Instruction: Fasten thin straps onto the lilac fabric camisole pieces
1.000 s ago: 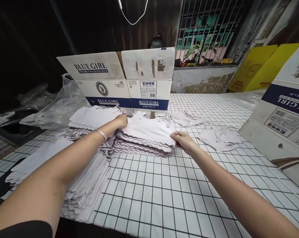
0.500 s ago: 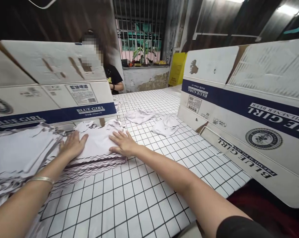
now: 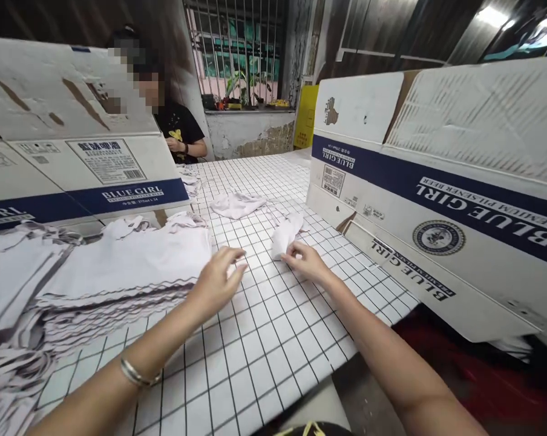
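Note:
My right hand (image 3: pixel 307 261) pinches the near edge of a crumpled white garment (image 3: pixel 286 235), a small fabric piece that is partly lifted off the checked table. My left hand (image 3: pixel 219 275) hovers over the table with thumb and fingers apart and nothing between them. Just left of it lies a neat stack of pale garments (image 3: pixel 164 254) with wavy lower edges. Another loose pale garment (image 3: pixel 238 204) rests flat farther back on the table.
Printed white cartons stand at the left (image 3: pixel 132 157) and the right (image 3: pixel 368 163) of the checked table (image 3: pixel 264 339). More garment piles (image 3: pixel 14 272) lie far left. Behind the left carton sits another person (image 3: pixel 180 130). A barred window (image 3: pixel 237 54) is at the back.
Both hands have left the stack and moved right. My right hand has taken hold of the loose crumpled garment. The view has turned slightly to the right.

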Available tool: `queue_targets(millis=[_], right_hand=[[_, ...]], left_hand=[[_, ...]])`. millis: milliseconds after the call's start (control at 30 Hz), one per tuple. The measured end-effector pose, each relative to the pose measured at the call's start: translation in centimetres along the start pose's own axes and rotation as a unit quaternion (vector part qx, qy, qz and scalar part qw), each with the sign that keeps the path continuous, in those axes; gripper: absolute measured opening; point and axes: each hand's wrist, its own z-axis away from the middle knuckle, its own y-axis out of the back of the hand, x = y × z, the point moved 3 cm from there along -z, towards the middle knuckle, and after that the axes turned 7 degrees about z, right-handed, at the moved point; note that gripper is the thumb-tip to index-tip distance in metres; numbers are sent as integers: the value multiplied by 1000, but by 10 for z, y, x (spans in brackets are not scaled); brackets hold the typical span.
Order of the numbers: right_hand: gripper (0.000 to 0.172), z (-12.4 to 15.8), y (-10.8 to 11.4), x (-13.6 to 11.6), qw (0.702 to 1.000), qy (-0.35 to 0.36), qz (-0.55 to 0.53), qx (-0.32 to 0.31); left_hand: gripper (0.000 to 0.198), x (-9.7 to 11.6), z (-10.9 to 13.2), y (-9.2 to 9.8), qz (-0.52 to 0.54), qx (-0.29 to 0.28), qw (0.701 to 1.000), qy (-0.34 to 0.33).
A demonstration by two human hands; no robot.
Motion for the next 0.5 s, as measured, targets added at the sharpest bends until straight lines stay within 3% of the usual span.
queue_targets(millis=[100,233,400,500], right_hand=[[19,84,-2,-1,994,25,-51,-91],[14,169,6,11,988,-27,-58,-141],[14,206,29,13,981,-45,-96,-165],[16,205,48,16,974,-38,-142,-173]], left_hand=[[21,11,22,-44,35,-97,994,-23],[20,14,29,-75,26,-151,988,-23],[39,27,-12,-110,-53,-177,978,-98],[42,27,-38,-128,-84,-237,967,-50]])
